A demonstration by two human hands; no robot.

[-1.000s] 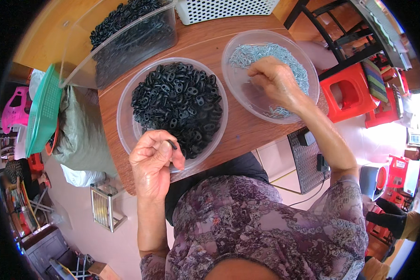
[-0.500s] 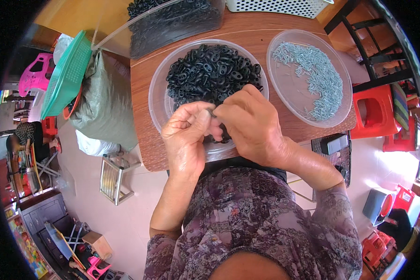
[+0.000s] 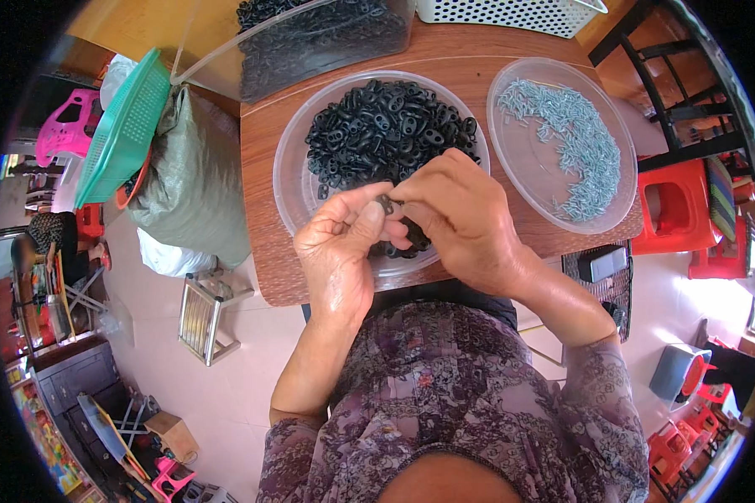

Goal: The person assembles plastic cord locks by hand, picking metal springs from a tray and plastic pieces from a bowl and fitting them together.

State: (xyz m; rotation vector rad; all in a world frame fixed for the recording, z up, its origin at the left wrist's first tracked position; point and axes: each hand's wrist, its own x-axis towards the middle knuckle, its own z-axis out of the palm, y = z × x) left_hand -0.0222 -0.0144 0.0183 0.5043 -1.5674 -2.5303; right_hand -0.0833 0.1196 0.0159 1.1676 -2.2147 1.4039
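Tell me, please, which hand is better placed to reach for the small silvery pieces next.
Probably the right hand: it is nearer the silvery pieces, while the left hand is farther away, pinching a small dark part.

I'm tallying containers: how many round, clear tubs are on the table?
2: a middle tub of black pieces, and a right tub of silvery pins. Others may be out of view.

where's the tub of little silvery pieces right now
In the head view, the clear tub of silvery pieces is at the right side of the brown table, beside the basin of black parts, up and right of the right hand.
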